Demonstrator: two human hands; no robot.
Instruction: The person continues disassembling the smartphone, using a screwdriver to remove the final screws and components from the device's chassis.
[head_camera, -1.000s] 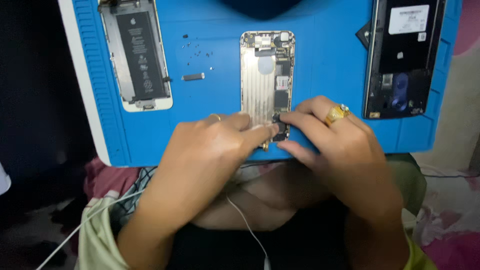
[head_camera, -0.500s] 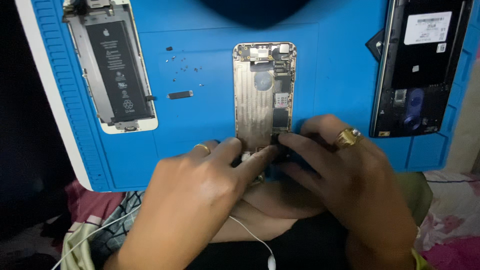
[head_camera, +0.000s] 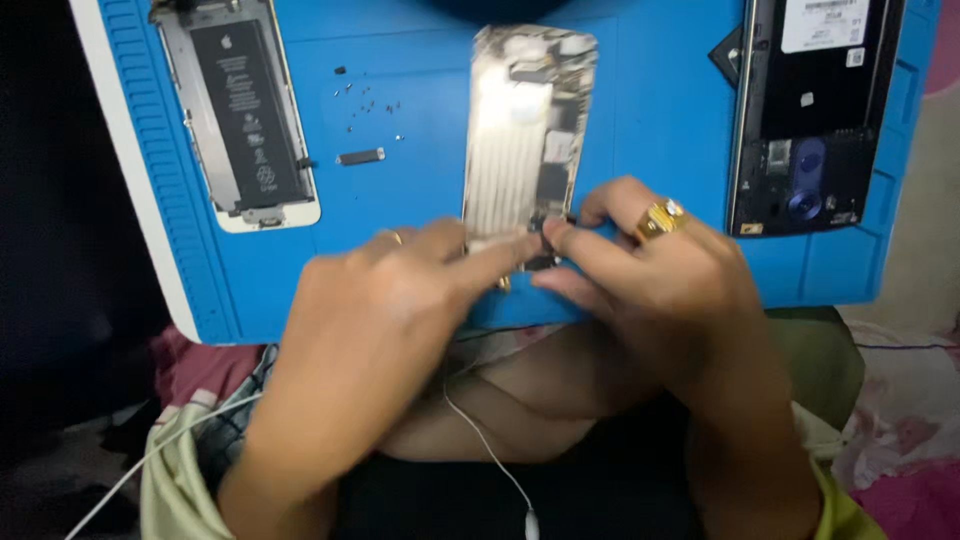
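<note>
On the blue repair mat (head_camera: 650, 120), at its near edge, my two hands met over the lower end of the opened silver phone shell (head_camera: 525, 130), which lay face-up in the middle of the mat with its internal parts exposed. My left hand (head_camera: 380, 320) was drawn together, its forefinger stretched forward and pressed against the shell's bottom corner. My right hand (head_camera: 650, 270), ring (head_camera: 660, 215) uppermost, was closed in a pinch on a small dark part (head_camera: 548, 240) at the shell's lower edge; what that part was I could not tell, as my fingertips covered most of it.

State of the work, as judged: the shell already stood stripped of its screen, and loose screws (head_camera: 365, 100) and a small dark bracket (head_camera: 360, 157) lay apart on the mat to its left, so the opening stage looked done. The fine work at the bottom of the shell was in hand and not finished. A second phone body with its battery (head_camera: 245, 110) lay at far left, a third, darker one (head_camera: 810, 110) at far right, neither touched.

Compared with the view half a second before, the mat and all three phones sat lower and nearer in the frame. My hands kept the same grip at the same corner, the left forefinger reaching slightly further across.
</note>
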